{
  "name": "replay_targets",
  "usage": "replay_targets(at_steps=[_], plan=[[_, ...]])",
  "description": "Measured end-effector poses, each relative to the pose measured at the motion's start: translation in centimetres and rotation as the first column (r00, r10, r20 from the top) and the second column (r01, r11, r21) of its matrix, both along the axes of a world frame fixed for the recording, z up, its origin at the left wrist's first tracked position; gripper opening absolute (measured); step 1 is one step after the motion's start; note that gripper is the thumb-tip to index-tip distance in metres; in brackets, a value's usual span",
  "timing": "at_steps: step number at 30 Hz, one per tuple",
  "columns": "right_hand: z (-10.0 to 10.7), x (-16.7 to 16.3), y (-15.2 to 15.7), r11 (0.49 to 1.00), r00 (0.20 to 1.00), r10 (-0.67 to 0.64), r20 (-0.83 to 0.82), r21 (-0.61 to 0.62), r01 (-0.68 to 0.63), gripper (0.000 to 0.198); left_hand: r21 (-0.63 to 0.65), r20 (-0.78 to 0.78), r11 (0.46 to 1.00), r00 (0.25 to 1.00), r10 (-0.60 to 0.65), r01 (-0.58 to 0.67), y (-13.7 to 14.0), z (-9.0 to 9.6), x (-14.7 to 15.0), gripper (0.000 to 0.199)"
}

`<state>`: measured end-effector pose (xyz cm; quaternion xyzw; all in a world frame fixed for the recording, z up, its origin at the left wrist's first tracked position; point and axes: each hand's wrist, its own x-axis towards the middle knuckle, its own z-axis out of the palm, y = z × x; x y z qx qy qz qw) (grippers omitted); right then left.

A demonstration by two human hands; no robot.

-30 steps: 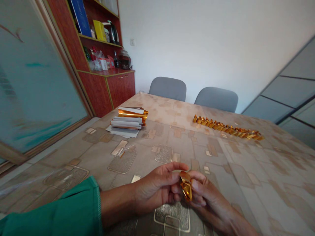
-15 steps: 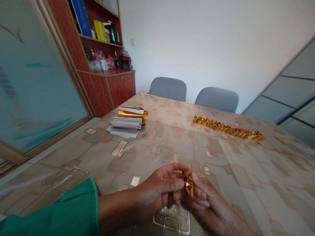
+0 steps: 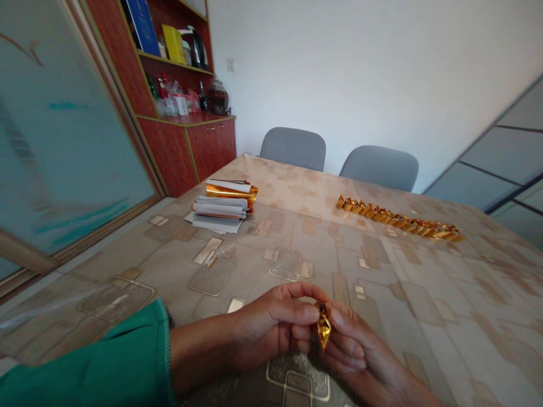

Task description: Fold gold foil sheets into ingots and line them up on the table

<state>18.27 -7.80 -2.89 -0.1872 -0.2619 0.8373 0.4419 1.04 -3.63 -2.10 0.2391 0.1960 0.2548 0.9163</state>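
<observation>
Between my two hands, low in the middle of the head view, is a small folded piece of gold foil paper (image 3: 324,330), its lower end pointed. My left hand (image 3: 282,319) pinches its left side with thumb and forefinger. From the right, my right hand (image 3: 354,342) grips the other side, thumb near the top and fingers curled beneath. Both hands are held above the patterned tablecloth. A stack of gold and white paper sheets (image 3: 223,208) lies farther off to the left. Several folded gold pieces (image 3: 399,219) stand in a slanting row to the right.
The table (image 3: 292,226) has a beige patterned cover. Two grey chairs (image 3: 292,148) stand at its far side, by the white wall. At the back left is a red-brown cabinet (image 3: 212,147) with jars and boxes, beside a frosted sliding door (image 3: 72,130).
The gold foil piece has turned a little between my fingers, and its pointed end now hangs lower. Both hands keep hold of it. The view has shifted slightly.
</observation>
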Motion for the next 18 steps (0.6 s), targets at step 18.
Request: replay_targets(at_steps=[18], plan=[[-0.74,-0.42,-0.36,0.985,0.997,-0.04,-0.067,-0.168,0.029,0.027,0.173,-0.151,0.982,0.984,0.097,-0.071,-0.31,0.64,0.56,0.031]])
